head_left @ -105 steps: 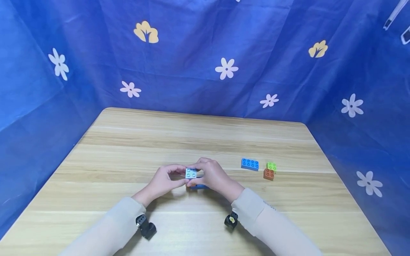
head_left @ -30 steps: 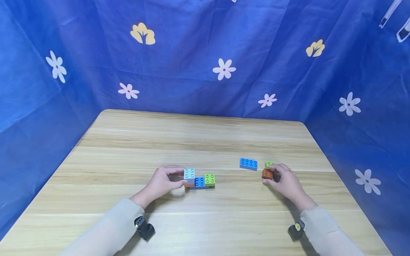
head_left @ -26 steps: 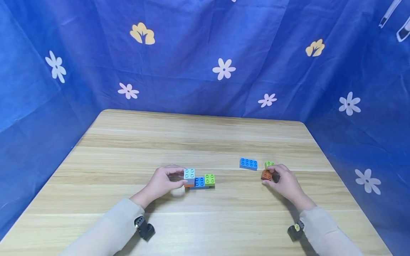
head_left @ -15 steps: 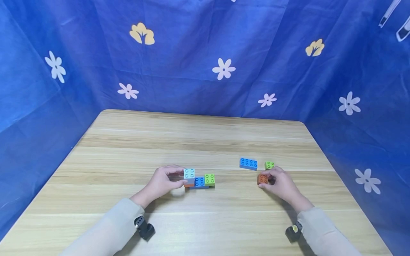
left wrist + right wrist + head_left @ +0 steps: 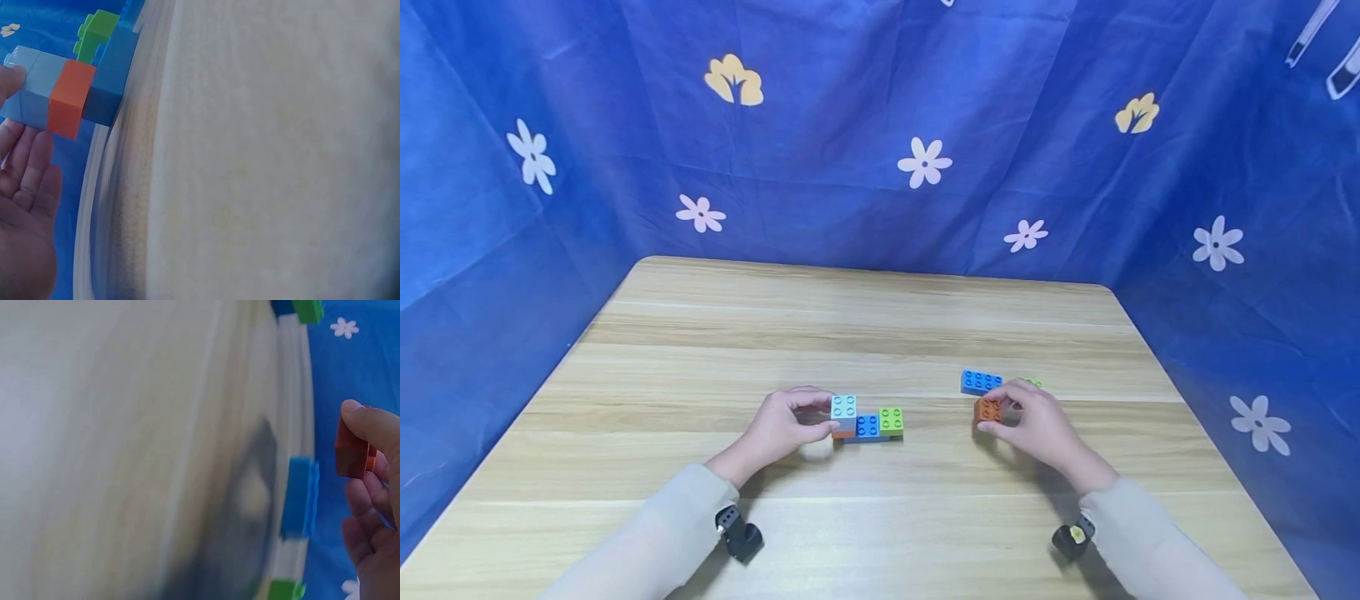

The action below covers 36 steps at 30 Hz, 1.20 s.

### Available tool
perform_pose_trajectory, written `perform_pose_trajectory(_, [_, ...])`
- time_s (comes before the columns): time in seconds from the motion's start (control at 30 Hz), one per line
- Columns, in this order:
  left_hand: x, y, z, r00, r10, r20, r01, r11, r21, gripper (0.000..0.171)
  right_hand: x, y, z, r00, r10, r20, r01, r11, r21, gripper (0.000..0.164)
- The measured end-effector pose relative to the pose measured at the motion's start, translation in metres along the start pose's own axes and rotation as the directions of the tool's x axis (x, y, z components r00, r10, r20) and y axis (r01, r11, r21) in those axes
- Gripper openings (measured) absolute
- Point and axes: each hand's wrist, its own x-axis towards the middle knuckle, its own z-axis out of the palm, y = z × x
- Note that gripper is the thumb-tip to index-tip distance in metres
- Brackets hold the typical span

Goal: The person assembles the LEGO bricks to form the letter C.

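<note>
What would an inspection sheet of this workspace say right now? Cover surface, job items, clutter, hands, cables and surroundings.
Surface: wood-grain table, bearing a loose blue brick and a loose green brick, the latter mostly hidden behind the right hand in the head view.
Job items: assembly with a blue base brick, a green end brick and an orange brick under a light-blue section; separate reddish-brown brick.
Clutter: nothing seen.
Hands: left hand grips the light-blue section; right pinches the reddish-brown brick.
Cables: nothing seen.
Surroundings: blue flower-print backdrop.
</note>
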Motion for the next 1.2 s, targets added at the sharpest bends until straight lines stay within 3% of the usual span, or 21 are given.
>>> perform_pose_trajectory(0.33, [-0.001,0.017,0.0,1.0,-0.009,0.005,0.009,1.0,-0.005,0.034,0.028,-0.038,0.015,0.994,-0.103,-0.027,0.105,0.986,0.131,0.038])
perform_pose_trajectory(0.5, [-0.001,0.007,-0.001,1.0,-0.003,0.01,0.003,1.0,0.002,0.035,0.042,-0.058,0.025,0.986,-0.166,-0.034,0.169,0.97,0.174,0.038])
perform_pose_trajectory(0.73, [-0.004,0.032,-0.003,1.0,-0.001,0.003,0.001,1.0,0.001,0.032,0.059,-0.088,0.036,0.973,-0.229,-0.036,0.231,0.952,0.199,0.04])
perform_pose_trajectory(0.9, [0.001,0.004,0.001,1.0,0.023,-0.001,-0.023,1.0,-0.007,0.034,0.068,-0.108,0.047,0.953,-0.299,-0.047,0.302,0.93,0.211,0.041])
perform_pose_trajectory(1.2, [0.001,-0.002,0.0,0.996,0.094,0.001,-0.094,0.995,-0.018,0.03,0.078,-0.133,0.061,0.922,-0.386,-0.015,0.38,0.902,0.206,0.041])
